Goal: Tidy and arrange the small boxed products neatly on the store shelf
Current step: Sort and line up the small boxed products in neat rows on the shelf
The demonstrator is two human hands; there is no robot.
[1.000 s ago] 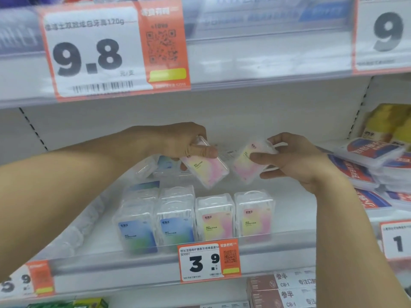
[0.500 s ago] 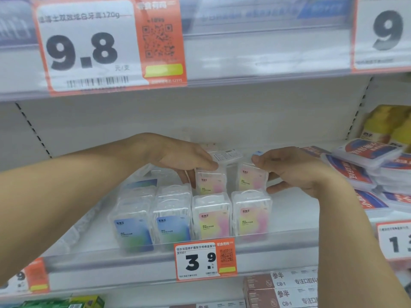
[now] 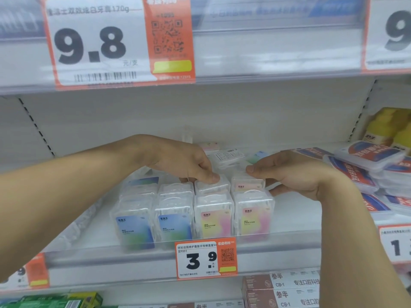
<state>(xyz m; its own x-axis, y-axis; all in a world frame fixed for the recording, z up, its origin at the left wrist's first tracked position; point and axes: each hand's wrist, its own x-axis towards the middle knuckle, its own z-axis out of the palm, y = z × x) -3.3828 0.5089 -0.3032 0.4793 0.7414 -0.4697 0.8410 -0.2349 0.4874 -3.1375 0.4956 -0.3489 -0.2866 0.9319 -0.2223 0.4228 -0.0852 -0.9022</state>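
I hold my left hand [image 3: 191,167] and right hand [image 3: 287,172] fingers around second-row pink boxes [image 3: 248,185]; I'd seat both squarely behind the front boxes [image 3: 213,218]

Bright, even, cool-white store light; no single source in view. Shadows soft: a faint grey band under the upper shelf [image 3: 266,81], dim patches behind the clear boxes [image 3: 213,216]. Mild sheen on the box tops and on the plastic rail [image 3: 133,258] at the shelf front. Large price tag [image 3: 97,41] up close reads soft, its small print smeared. Far-right packs [image 3: 375,156] and lower corners blurred. Wide-angle bend: shelf edges bow, uprights lean outward near the frame sides.
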